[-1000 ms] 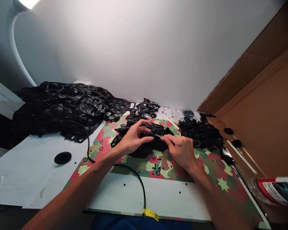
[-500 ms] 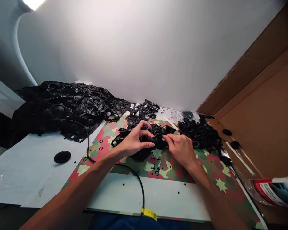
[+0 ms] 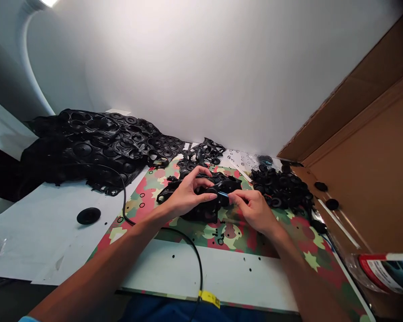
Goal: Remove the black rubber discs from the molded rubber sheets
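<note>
Within right hand (image 3: pixel 253 209) — apparently slim tool (image 3: pixel 223 194)

Person is wearing a dk-blue cloth garment (image 3: pixel 174 311), its soft folds showing at btm ctr. A lt-blue fabric sleeve edge (image 3: pixel 28 319) is peeking in at btm L corner, by the L elbow end. L forearm (image 3: pixel 130 250), R forearm (image 3: pixel 289 250), L hand (image 3: pixel 188 194) & R hand (image 3: pixel 253 210) are all showing bare, w/ slim fingers.

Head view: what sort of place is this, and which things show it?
Probably a workshop, judging by the bent lamp, heaped black sheets full of round shapes, and pile of black discs.
</note>
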`<state>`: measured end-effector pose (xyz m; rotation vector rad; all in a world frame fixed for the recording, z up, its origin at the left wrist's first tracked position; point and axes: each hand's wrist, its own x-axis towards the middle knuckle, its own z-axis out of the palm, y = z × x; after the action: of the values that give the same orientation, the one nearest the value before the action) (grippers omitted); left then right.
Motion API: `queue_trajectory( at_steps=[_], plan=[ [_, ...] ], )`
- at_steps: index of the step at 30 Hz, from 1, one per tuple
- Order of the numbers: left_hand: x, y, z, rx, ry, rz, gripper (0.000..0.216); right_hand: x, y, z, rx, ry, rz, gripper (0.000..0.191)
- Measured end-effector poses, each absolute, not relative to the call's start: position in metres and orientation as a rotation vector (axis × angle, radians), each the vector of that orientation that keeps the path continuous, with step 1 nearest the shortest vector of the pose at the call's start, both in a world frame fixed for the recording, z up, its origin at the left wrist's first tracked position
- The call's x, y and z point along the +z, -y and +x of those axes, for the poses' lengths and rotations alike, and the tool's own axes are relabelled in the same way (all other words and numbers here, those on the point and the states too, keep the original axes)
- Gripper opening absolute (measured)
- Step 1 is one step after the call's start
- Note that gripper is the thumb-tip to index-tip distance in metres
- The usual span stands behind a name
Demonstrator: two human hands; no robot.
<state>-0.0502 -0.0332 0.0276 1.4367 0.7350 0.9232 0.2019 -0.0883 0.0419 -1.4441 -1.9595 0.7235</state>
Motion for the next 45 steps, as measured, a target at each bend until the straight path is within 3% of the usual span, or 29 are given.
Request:
queue_trajectory(
  at_steps=[7,31,45],
  plan=[
    [0.027,0.033,-0.050,0.927,-0.744,1.449,0.057,0.038,0.091,0.198,0.554,1.913,-1.538,0.046],
    [0.019,0.030,-0.048,0.998,-0.706,1.476,0.053,0.036,0.091,0.199,0.551,1.922,-1.528,0.051],
    [0.018,0.025,-0.053,0.984,-0.683,1.401,0.057,0.044,0.097,0.176,-0.010,2.004,-1.776,0.048]
  ],
)
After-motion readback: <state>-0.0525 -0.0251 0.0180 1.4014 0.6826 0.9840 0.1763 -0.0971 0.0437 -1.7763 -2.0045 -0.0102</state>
